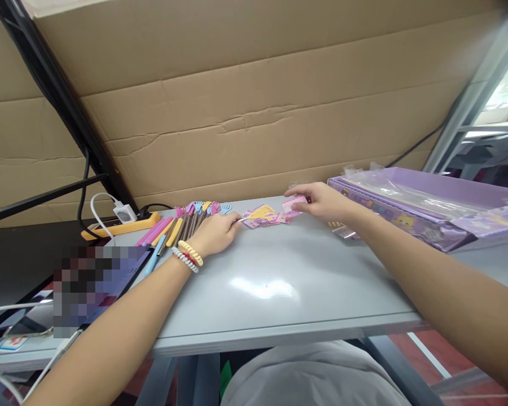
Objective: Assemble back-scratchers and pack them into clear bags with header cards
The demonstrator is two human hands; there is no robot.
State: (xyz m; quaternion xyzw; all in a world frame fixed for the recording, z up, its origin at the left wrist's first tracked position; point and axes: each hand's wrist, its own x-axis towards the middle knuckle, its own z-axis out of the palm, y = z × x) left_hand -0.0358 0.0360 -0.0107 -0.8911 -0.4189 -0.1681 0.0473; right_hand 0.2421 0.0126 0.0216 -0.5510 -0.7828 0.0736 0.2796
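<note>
My left hand, with beaded and twisted bracelets at the wrist, is closed around a thin rod with a yellow hand-shaped head. That head lies over a small pile of pink and purple printed cards. At the right end of the pile, my right hand pinches a pink card between thumb and fingers. Left of my left hand is a row of pens and similar sticks, with several pink, blue and yellow hand-shaped heads at their far ends.
A purple printed box with clear plastic wrap stands at the right. Small clear packets lie under my right forearm. At the left are a tablet, a yellow power strip and white cables. Cardboard walls the back of the table.
</note>
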